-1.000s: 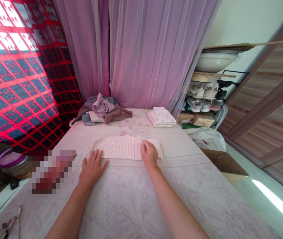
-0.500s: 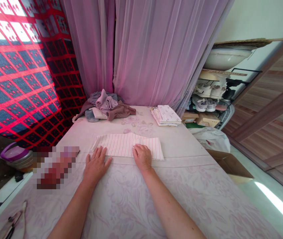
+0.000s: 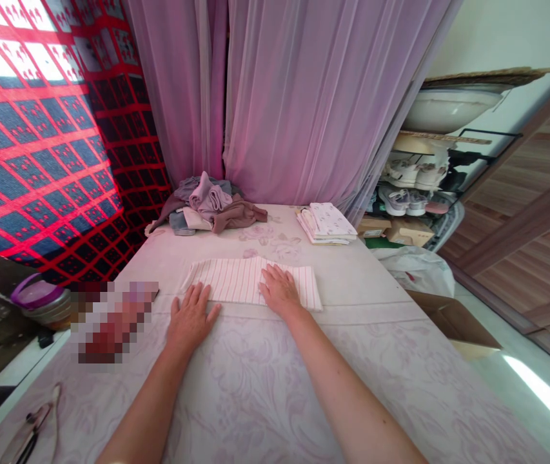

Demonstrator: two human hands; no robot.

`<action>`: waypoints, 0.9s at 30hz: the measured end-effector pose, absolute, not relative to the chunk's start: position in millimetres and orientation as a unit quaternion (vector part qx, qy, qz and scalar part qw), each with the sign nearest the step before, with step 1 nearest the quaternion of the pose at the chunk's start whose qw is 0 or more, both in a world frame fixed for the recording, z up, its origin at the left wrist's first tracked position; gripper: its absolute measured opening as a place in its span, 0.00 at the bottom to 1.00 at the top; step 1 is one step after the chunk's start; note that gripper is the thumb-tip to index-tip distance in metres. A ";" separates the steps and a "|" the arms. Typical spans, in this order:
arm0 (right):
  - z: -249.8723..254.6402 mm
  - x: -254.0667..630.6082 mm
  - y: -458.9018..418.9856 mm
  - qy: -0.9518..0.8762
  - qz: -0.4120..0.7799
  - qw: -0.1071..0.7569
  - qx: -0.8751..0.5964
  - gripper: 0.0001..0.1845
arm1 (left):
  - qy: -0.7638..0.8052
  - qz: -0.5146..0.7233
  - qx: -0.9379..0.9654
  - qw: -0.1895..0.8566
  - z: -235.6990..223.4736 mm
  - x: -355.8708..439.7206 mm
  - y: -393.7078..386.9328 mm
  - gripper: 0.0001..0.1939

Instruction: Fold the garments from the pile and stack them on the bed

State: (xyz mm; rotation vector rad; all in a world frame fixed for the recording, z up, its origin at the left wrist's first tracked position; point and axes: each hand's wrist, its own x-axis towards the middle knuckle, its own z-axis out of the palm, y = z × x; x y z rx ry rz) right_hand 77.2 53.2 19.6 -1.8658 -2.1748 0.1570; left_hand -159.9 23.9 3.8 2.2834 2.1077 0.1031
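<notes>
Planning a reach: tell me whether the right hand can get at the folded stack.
Probably yes: the right hand rests on the striped cloth, and the folded stack lies just ahead, nothing standing between them.

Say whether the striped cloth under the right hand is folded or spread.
Folded: the pink-striped cloth lies in a flat, narrow band with a straight lower edge, and the right hand rests on it.

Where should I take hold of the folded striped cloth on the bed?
Probably the near long edge, coming from your side: the striped cloth lies flat there, so fingers can slide under it. Your left hand is beside that edge; your right hand lies flat on the cloth.
</notes>
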 end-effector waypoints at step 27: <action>34.9 90.9 112.6 -0.717 0.104 0.056 -0.687 0.16 | 0.672 0.057 0.738 0.024 0.2 -161.0 23.2 0.31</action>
